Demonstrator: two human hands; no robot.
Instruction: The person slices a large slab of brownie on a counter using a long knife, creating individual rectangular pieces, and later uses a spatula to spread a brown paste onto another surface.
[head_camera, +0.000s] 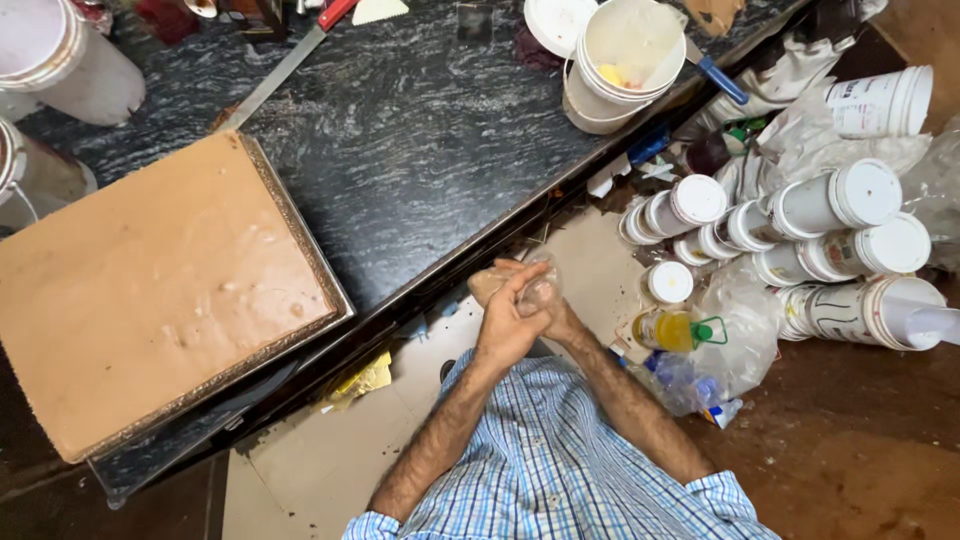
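Both my hands meet in front of my chest, just below the edge of the black stone counter (420, 150). My left hand (508, 325) wraps over a crumpled clear plastic piece (538, 290), and my right hand (560, 318) lies mostly hidden under it, gripping the same plastic. A large rectangular tray (325, 270) filled with smooth brown batter sits on the counter to my left. Whether the plastic is a bag or a glove I cannot tell.
Stacked white buckets (620, 60) and a loose lid (555, 20) stand at the counter's far side. A long knife (275, 75) lies near the tray. Several white lidded tubs (830, 200), a yellow-liquid bottle (675, 330) and plastic bags clutter the floor on the right.
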